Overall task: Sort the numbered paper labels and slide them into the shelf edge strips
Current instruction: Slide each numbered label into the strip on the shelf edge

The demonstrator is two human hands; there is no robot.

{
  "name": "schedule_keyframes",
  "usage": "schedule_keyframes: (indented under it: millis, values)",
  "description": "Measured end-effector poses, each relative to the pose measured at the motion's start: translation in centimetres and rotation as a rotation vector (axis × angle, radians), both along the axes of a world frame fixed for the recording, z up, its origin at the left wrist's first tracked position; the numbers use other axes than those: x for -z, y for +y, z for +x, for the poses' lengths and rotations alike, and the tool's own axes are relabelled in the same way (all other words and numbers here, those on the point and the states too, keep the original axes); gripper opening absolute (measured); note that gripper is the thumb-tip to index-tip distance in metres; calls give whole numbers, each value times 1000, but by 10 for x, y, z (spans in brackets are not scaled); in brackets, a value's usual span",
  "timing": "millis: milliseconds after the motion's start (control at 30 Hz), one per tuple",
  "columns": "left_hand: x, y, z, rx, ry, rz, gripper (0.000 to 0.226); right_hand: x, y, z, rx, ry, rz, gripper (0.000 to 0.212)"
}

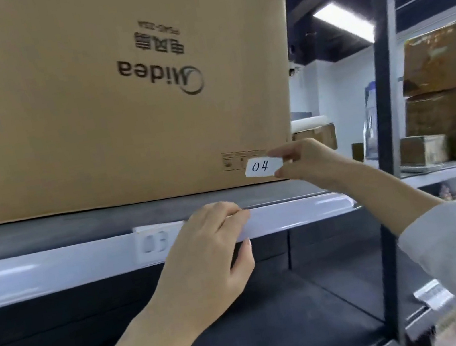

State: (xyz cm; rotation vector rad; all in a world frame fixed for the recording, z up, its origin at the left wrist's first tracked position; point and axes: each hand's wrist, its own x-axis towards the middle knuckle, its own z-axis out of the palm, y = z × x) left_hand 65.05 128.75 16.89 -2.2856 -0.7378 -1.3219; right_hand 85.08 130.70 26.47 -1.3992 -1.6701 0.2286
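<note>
Two hands at the shelf edge now — the right hand [306, 159] pinches the "04" label [263, 166] by its right end, long axis running level with the edge strip [296, 212] and hovering just above it, in front of the cardboard box [117, 94]. The left hand [207, 257] clamps the strip, fingers over its top lip, thumb beneath, just right of the "03" label [154, 242] already seated. Nearer to the open slot: the left. Its fingertips hide the lip itself — whether it's pried open, I can't tell.

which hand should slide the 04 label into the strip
Right. The right hand already pinches the 04 label just above the strip, while the left hand grips the strip's edge beside the 03 label.
</note>
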Motion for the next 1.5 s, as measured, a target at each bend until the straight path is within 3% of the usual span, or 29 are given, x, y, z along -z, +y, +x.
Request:
schedule_keyframes:
  millis: [167,267,433,600,767,1033,1500]
  values:
    - [-2,31,89,-150,68,-72,47,13,23,86,-115,99,-109,46]
    - [-4,43,111,-279,96,-123,49,13,41,113,-192,192,-110,41]
    - [-7,47,124,-374,76,-86,37,16,58,129,-230,169,-48,28]
    - [-9,44,126,-354,44,-56,33,19,59,120,-366,201,-78,13]
    - [-18,34,128,-330,25,-135,12,22,56,111,-359,97,-57,8]
    - [-28,28,126,-326,8,-185,25,21,56,105,-346,97,-22,17]
    - [-29,24,126,-340,12,-227,27,30,49,106,-350,-9,-71,17]
